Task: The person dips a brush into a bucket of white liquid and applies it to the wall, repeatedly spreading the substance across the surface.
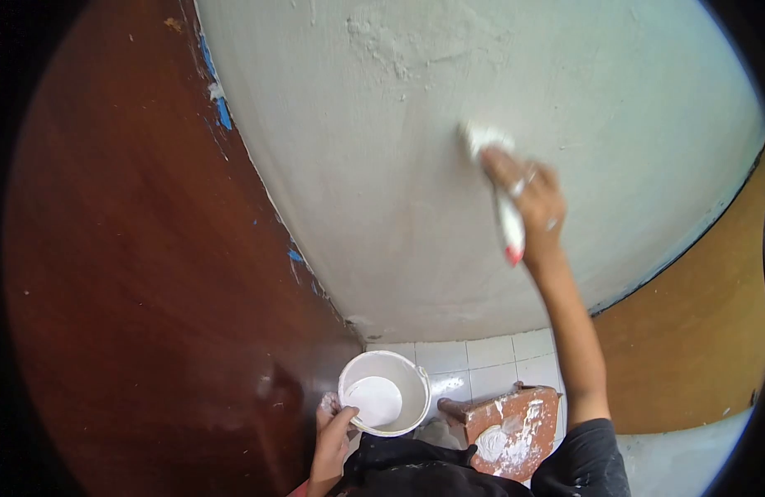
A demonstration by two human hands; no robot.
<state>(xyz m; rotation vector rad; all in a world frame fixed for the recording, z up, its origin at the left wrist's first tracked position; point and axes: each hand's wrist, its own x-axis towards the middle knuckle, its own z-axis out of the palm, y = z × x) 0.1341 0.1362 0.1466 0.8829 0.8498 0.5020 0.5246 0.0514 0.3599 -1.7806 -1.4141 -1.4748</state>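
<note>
Right hand (527,199) apparently closed on brush (510,228).

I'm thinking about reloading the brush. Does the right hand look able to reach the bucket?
Probably yes: the left hand holds the bucket up, open-topped, below the right hand, which holds the brush against the wall; nothing shows between them.

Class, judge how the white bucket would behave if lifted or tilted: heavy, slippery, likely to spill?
Probably light: the left hand alone holds the bucket by its rim while the right hand grips a brush. Tipping would likely spill the open white paint inside. Paint on the fingers may make the grip slippery.
</note>
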